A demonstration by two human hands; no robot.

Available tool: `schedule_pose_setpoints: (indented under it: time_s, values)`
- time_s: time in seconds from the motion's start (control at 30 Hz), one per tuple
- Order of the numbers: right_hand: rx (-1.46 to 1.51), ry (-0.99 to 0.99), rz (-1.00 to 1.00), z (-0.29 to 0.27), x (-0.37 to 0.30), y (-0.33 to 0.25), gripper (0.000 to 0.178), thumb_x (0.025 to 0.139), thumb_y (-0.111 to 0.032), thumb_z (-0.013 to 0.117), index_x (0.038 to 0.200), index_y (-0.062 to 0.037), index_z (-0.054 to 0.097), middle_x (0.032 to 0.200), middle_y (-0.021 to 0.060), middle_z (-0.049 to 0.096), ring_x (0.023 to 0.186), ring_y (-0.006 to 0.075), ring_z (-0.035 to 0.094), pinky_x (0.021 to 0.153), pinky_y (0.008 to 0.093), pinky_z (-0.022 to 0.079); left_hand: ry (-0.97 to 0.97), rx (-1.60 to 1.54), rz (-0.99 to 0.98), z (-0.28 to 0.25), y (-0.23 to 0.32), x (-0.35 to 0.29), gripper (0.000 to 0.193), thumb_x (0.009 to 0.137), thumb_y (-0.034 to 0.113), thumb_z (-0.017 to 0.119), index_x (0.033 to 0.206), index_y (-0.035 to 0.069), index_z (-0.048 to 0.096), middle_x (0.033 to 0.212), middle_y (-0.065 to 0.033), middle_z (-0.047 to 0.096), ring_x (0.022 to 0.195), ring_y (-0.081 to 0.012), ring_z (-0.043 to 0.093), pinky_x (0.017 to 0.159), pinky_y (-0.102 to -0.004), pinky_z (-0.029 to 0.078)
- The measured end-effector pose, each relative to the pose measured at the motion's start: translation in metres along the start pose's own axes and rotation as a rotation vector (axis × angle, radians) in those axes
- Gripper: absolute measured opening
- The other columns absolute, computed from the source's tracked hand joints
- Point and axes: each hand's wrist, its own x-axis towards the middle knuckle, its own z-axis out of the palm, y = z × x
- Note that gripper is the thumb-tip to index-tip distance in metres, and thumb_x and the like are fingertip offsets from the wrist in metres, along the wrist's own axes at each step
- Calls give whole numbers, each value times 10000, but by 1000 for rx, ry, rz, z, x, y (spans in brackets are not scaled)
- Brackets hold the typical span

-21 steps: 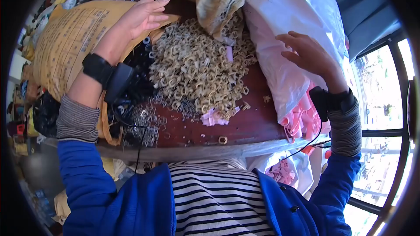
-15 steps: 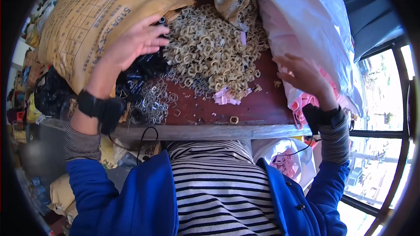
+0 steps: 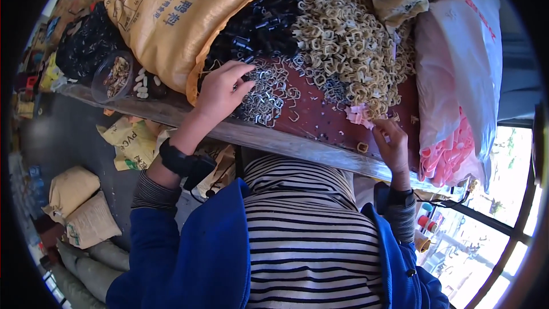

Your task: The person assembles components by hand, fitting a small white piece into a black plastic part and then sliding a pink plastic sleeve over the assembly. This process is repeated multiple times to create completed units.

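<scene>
My left hand [image 3: 222,92] is at the near edge of a pile of small silver metal loops [image 3: 267,94], its fingers bent and the thumb apart from them. Nothing shows between them. My right hand [image 3: 392,146] is low over the table's front edge, beside small pink scraps [image 3: 359,115]. Its thumb and forefinger are pinched together, and what they hold, if anything, is too small to make out. Behind the scraps rises a large heap of beige ring-shaped buckles [image 3: 349,46]. Black tubular pieces [image 3: 257,26] spill from a yellow woven sack [image 3: 171,17] on the left.
On the right a white bag [image 3: 457,63] holds pink strap-like pieces [image 3: 449,151]. A clear tub [image 3: 112,77] with small bits stands at the left, near a black plastic bag [image 3: 86,46]. One beige buckle [image 3: 362,147] lies by the wooden table edge [image 3: 286,142].
My view has turned to the left. Both hands, raised and spread before, have come down: the left to the metal loops, the right to the pink scraps, with its fingertips drawn together.
</scene>
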Motion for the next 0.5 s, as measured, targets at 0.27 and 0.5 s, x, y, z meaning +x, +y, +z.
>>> schedule_pose_setpoints:
  time_s: [0.27,0.5]
  values:
    - [12,14,78,31,1,-22,91,696,25,550,786,5,554,664,93,522,584,191,523,519,271,403,-40,512,369,33,-25,63,308,683,75,610,976,34,524,995,-81,504,730,-243,570,609,-320,480]
    - [-42,-116,-77,43,35,-27,70,700,-18,566,769,-7,555,659,104,505,571,255,517,501,309,402,-118,506,344,31,-31,80,226,671,90,608,866,33,509,934,-103,483,684,-259,567,555,-360,473]
